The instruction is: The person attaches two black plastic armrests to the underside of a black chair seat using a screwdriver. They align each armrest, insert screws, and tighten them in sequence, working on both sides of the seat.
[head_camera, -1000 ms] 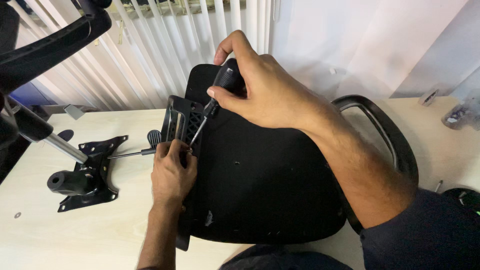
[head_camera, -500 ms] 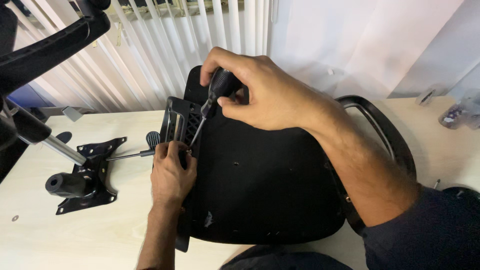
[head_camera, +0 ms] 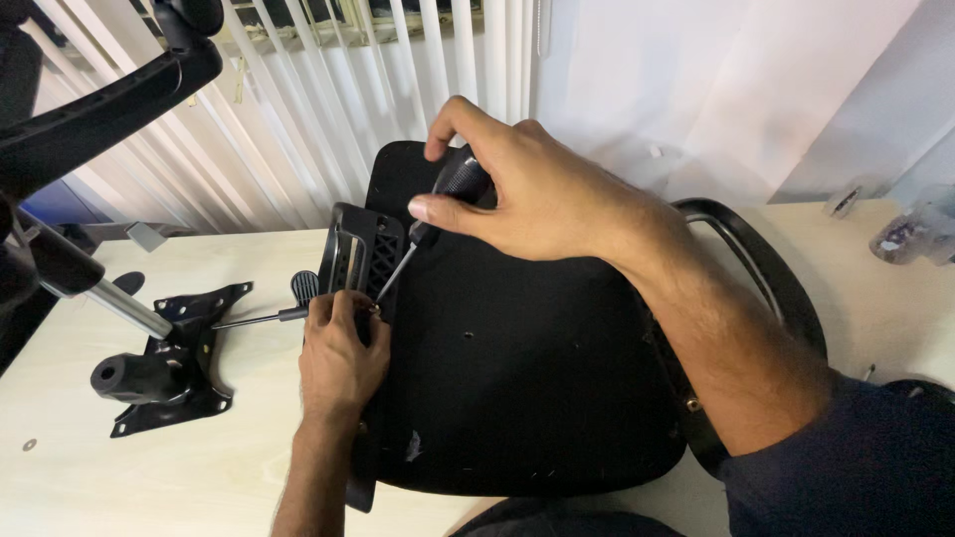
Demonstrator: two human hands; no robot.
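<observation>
We note the screwdriver (head_camera: 438,214) near the centre of the view, its black handle up by the right hand and its thin shaft slanting down toward 7 o'clock. The tip meets the black plastic bracket (head_camera: 360,261) that lies along the left edge of the upturned chair seat (head_camera: 527,368). Whether the tip sits in a screw we cannot tell; it is partly hidden by the left hand.

Our right hand (head_camera: 527,194) comes in from 4 o'clock, with its fingers (head_camera: 443,209) clenched around the screwdriver handle, thumb along its lower side. Our left hand (head_camera: 340,353) comes up from 6 o'clock and rests on the bracket just beside the screwdriver tip, fingers curled down onto it; what they pinch, if anything, is hidden.

The seat lies underside up on the pale wooden bench (head_camera: 199,477), with small holes showing in its black base. A curved black armrest (head_camera: 766,288) projects from its right side, at 3 o'clock.

At 9 o'clock from the left hand, a black metal tilt mechanism plate (head_camera: 184,343) lies on the bench, with a knobbed lever rod (head_camera: 261,316) reaching toward the bracket. A silver gas cylinder (head_camera: 124,303) rises from the plate toward 10 o'clock. White vertical blinds (head_camera: 328,109) hang behind, at 12 o'clock.
</observation>
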